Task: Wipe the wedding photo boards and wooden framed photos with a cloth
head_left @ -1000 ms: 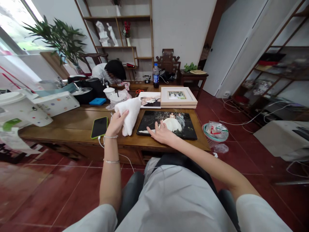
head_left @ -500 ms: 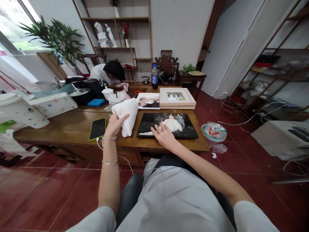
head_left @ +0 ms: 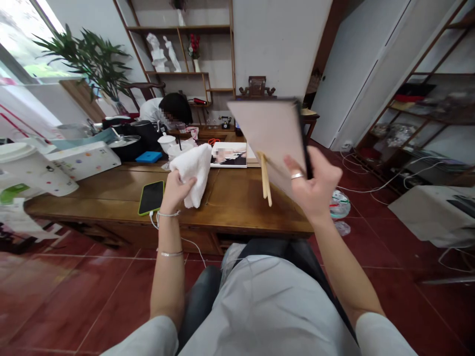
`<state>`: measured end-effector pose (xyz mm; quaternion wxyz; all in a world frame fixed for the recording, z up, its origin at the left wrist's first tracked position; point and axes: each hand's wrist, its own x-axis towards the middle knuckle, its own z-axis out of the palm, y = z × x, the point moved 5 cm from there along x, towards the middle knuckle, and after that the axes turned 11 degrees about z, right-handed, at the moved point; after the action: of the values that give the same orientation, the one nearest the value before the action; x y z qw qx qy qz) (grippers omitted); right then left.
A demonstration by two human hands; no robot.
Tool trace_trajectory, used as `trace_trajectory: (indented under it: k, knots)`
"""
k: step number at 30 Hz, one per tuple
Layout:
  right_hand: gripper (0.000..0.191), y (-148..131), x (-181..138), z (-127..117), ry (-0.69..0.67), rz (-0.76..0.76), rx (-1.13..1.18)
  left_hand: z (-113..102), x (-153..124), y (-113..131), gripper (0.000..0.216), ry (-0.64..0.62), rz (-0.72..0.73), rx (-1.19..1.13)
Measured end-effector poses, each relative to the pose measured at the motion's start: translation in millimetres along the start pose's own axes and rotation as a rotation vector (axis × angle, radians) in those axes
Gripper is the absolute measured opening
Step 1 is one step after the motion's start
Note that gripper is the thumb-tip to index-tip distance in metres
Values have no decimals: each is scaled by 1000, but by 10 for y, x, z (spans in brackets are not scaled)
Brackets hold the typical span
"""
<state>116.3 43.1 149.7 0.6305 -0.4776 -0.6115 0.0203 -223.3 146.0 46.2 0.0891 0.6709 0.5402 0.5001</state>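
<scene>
My left hand (head_left: 173, 190) is closed on a folded white towel (head_left: 193, 170), held just above the wooden table (head_left: 237, 202). My right hand (head_left: 315, 185) grips the right edge of a picture frame (head_left: 272, 136) lifted upright over the table, its pale back turned toward me and a thin wooden stand strut (head_left: 265, 178) hanging from it. A second photo print (head_left: 228, 154) lies flat on the table behind the towel.
A phone in a green case (head_left: 151, 197) lies on the table with a white cable. Pots, a blue box (head_left: 148, 157) and white boxes crowd the left. Another person (head_left: 168, 109) sits at the far side. A basket (head_left: 339, 203) and cables lie on the red floor at right.
My right hand has picked up the dark photo frame that lay flat on the table and turned it upright, back side toward me. My left hand still holds the towel in place.
</scene>
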Motion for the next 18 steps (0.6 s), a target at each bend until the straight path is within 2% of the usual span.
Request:
trace_trajectory:
  k: [4,7,10,13,16,18]
  knots:
    - [26,185,38,-180,321,182,301,-27,-27,369,22,30,58,223]
    - [25,498,-50,-166,465,336,517,45,-104,711,8,34,150,305]
    - [24,797,-211,-78,519,568,723,164,-207,973,11,-27,264,334]
    - [23,976,-396,44,544,777,885,296,-319,1190,33,-116,409,310]
    - [24,1103,-556,195,566,928,1003,477,-439,1401,50,-237,541,290]
    - [25,1187,-634,302,541,987,1041,650,-529,1511,52,-354,591,307]
